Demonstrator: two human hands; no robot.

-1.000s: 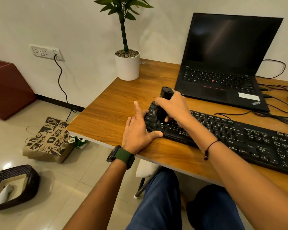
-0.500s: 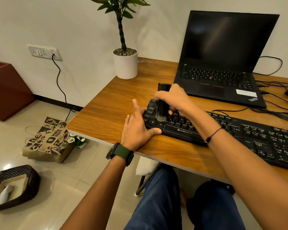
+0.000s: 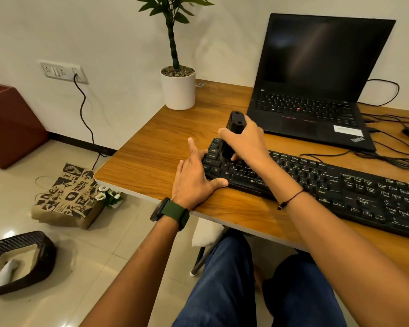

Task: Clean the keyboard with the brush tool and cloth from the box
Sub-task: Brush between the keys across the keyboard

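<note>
The brush is clasped upright in the right hand, bristles down on the keyboard at its left end, for sweeping between keys. That end is steadied on the tabletop by the left hand, laid flat, fingers spread, gripping nothing.

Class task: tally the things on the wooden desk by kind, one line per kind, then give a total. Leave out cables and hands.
Laptop: 1
Keyboard: 1
Brush tool: 1
Potted plant: 1
Total: 4
</note>
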